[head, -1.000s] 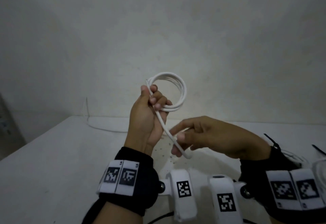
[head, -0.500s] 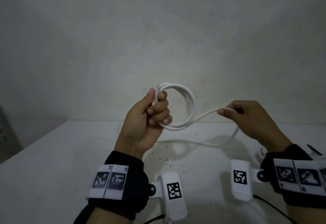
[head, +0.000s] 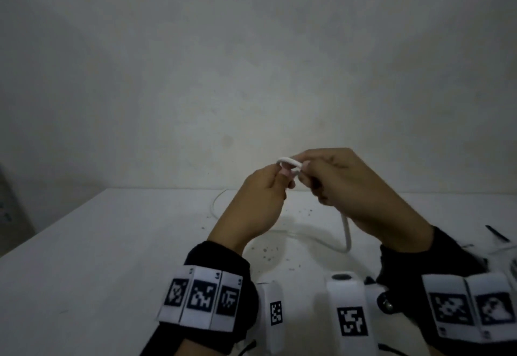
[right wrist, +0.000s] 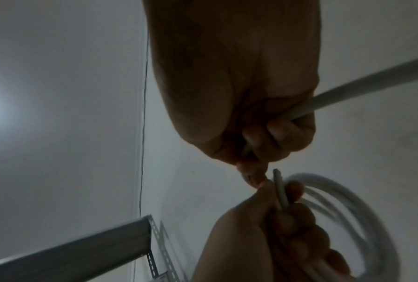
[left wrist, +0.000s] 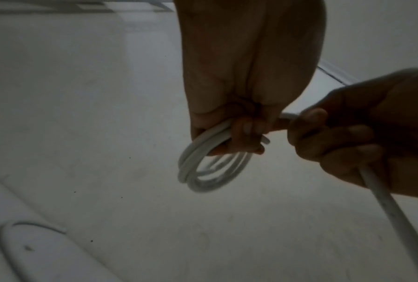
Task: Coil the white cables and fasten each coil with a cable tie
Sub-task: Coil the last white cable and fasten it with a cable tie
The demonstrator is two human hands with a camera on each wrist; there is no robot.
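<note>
Gripping the cable coil (head: 289,163) above the table (head: 112,243), left hand (head: 257,201) meets right hand (head: 349,187) | left wrist: fingers (left wrist: 246,133) curl round coil loops, free space below | right wrist: right fingers (right wrist: 275,137) clench the loose cable strand (right wrist: 372,84).

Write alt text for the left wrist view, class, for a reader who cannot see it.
A left hand grips a coil of white cable above a pale table, while the right hand beside it holds the loose length trailing off.
</note>
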